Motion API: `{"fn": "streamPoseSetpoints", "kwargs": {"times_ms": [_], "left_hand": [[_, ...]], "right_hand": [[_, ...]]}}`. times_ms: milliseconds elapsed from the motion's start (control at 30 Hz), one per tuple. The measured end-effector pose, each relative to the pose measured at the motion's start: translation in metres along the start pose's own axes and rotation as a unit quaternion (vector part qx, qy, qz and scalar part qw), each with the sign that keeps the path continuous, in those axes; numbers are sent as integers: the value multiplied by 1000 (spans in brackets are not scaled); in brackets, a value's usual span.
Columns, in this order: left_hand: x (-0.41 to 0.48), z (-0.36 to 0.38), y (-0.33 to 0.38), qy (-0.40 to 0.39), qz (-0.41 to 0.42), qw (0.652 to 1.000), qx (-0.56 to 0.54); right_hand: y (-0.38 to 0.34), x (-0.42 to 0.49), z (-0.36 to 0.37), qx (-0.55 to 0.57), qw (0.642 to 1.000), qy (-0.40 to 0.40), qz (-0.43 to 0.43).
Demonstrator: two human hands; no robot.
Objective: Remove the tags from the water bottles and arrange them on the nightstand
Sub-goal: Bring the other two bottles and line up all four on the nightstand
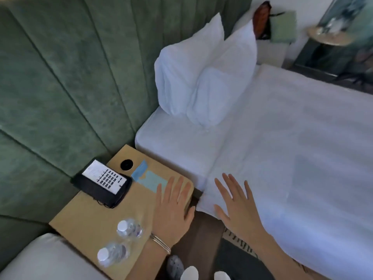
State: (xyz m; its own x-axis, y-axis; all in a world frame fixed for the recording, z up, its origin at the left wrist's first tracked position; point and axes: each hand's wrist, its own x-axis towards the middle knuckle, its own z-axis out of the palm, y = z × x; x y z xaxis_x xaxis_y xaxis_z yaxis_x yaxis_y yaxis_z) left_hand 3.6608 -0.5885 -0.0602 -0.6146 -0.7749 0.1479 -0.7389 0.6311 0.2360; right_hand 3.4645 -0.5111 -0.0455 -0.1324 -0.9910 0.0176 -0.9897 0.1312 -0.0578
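- Two capped water bottles (129, 229) stand upright near the counter's (96, 211) front edge, one just beside the other; whether they bear tags cannot be told, the view being blurred.
- The left hand (173, 211) hovers flat, fingers spread, holding nothing, over the counter's bed-side edge; the bottles lie just to its left, near the wrist.
- The right hand (236, 205), equally open and empty, is over the bed (302, 158), farther off.
- The left hand is likely the nearer for a reach.

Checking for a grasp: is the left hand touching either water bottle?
Apart. The head view shows the left hand open, with bare nightstand visible between it and both water bottles.
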Motion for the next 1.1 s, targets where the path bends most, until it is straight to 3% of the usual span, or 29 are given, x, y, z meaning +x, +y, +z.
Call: {"fn": "streamPoseSetpoints", "kwargs": {"times_ms": [367, 667, 867, 1100], "left_hand": [[15, 49, 161, -171, 158, 972, 22], [33, 73, 340, -176, 289, 941, -12], [30, 86, 458, -190, 405, 895, 11], [22, 110, 564, -186, 543, 817, 50]], "right_hand": [[131, -161, -2, 20, 962, -52, 268], [235, -287, -49, 20, 911, -15, 411], [275, -364, -75, 32, 864, 40, 501], [292, -444, -70, 80, 778, 86, 617]]}}
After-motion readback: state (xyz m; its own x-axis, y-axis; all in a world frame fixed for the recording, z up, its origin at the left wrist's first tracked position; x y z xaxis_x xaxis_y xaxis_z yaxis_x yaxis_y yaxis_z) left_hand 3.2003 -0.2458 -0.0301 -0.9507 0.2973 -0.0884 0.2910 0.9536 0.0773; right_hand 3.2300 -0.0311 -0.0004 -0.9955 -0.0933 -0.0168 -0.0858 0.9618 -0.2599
